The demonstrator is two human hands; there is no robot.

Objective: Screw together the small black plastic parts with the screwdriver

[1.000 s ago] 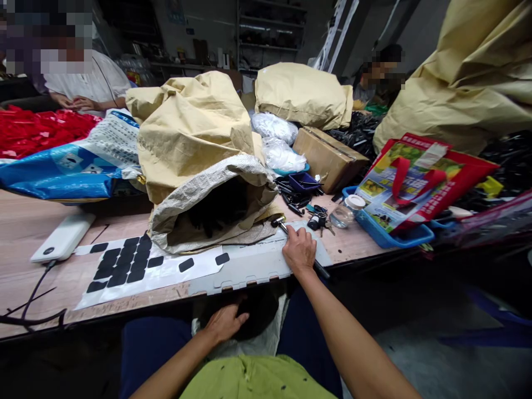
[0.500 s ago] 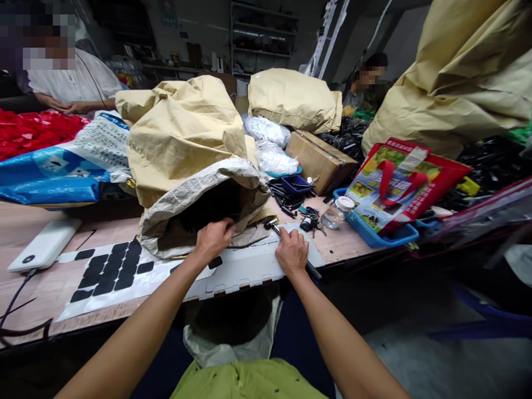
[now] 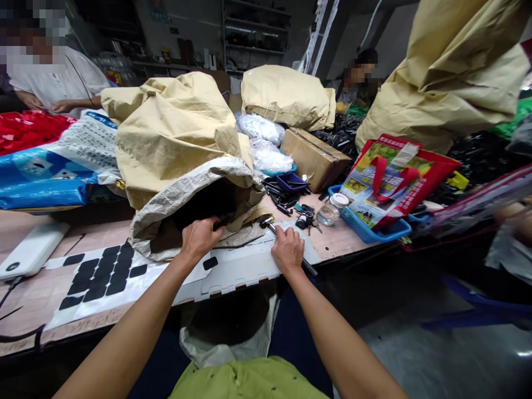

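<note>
My left hand [image 3: 202,238] is at the open mouth of a woven sack [image 3: 145,221], its fingers closed round a small dark thing that I cannot make out. The inside of the sack is dark. My right hand [image 3: 288,247] is wrapped round the handle of a hammer [image 3: 269,223], whose metal head points away from me. Under that hand lies a flat white board [image 3: 245,265]. To the left, a white sheet [image 3: 58,317] carries several black rounded patches [image 3: 100,281].
A white power bank [image 3: 31,249] with a cable lies at the left. Behind are keys [image 3: 316,221], a clear jar [image 3: 330,211], a cardboard box [image 3: 313,158] and a blue basket [image 3: 368,230] holding a printed bag. A person [image 3: 62,83] sits at the far left.
The view has shifted slightly, so most things sit further left. My left hand has drawn back a little from the sack's opening, and a dark thing now shows at its fingertips.
</note>
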